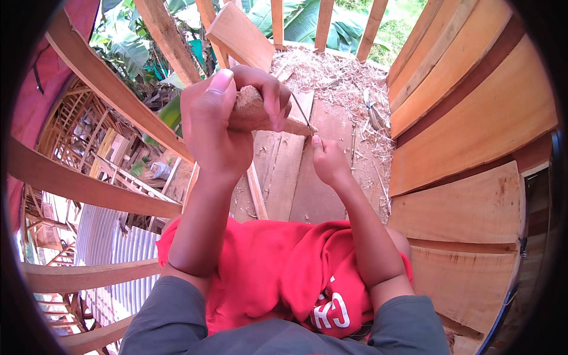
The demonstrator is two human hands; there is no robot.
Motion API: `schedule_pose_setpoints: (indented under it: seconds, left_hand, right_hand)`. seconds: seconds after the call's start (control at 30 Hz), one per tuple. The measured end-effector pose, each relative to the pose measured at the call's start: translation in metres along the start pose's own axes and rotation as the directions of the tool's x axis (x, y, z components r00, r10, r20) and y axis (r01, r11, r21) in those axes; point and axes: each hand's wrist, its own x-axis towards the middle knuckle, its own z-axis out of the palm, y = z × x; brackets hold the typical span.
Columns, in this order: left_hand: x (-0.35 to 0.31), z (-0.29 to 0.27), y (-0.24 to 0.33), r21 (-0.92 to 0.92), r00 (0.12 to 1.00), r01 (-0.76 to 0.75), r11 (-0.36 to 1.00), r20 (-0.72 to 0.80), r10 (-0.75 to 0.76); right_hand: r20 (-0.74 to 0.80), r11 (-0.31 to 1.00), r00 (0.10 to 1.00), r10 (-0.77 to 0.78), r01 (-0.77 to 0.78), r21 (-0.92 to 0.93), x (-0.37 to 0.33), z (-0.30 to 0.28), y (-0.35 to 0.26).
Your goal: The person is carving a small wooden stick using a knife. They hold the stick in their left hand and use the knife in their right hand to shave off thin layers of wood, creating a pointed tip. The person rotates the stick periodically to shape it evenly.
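Note:
My left hand (216, 127) is raised in front of me, its fingers wrapped round a rough, light-brown piece of wood (251, 111). The wood narrows toward the right. A thin dark strip (302, 110) slants from beside the left fingers to the wood's narrow end; I cannot tell what it belongs to. Lower and to the right, my right hand (331, 161) is closed, thumb up, close to where strip and wood meet. What it grips is hidden by its fingers. Red cloth (266, 254) covers my lap beneath both forearms.
Wooden floorboards (319, 183) lie ahead, with curled wood shavings (337, 74) heaped at the far end. Wide planks (473, 106) wall the right side. Spaced wooden slats (112, 89) rail the left. A board (241, 36) leans at the far left, beyond my left hand.

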Motion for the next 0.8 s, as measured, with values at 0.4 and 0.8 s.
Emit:
schedule_pose_setpoints:
  seconds: [0.4,0.8]
  left_hand:
    - [0.005,-0.010,0.001,-0.178,0.986,0.003,0.984,-0.161,-0.032]
    - [0.004,-0.005,-0.003,-0.082,0.998,-0.016,0.997,-0.059,0.011]
  right_hand:
    - [-0.062,0.997,0.995,-0.074,0.074,0.006,-0.019,0.003,-0.039]
    - [-0.061,0.991,0.994,0.089,-0.095,-0.098,0.010,0.022,0.021]
